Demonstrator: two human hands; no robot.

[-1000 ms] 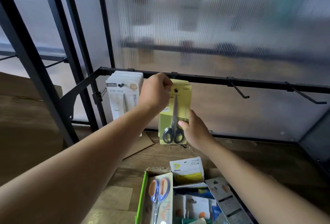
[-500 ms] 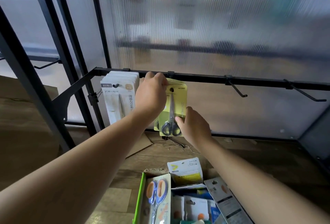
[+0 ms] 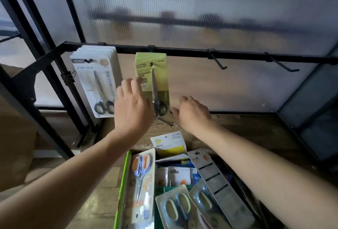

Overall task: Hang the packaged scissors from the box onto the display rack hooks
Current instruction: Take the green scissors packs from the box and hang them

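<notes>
A green-yellow scissors pack point(image 3: 157, 75) hangs on a hook of the black rack bar point(image 3: 182, 52), in front of other green packs. My left hand point(image 3: 132, 108) is in front of its lower left, fingers spread and holding nothing. To the pack's lower right, my right hand point(image 3: 192, 112) hangs with loosely bent fingers, empty. A stack of white scissors packs point(image 3: 97, 80) hangs on the hook to the left. The box point(image 3: 121, 183) below holds several packaged scissors, among them an orange-and-blue pair point(image 3: 141, 174).
Two bare hooks point(image 3: 218, 62) point(image 3: 282, 64) stick out from the bar to the right. Black frame posts point(image 3: 36, 46) rise at the left, and a ribbed translucent panel point(image 3: 201, 9) backs the rack. Wooden floor lies under the box.
Both hands have let go of the green pack, which now hangs free on its hook. They have dropped down and back, and the view has tilted down to show more of the box.
</notes>
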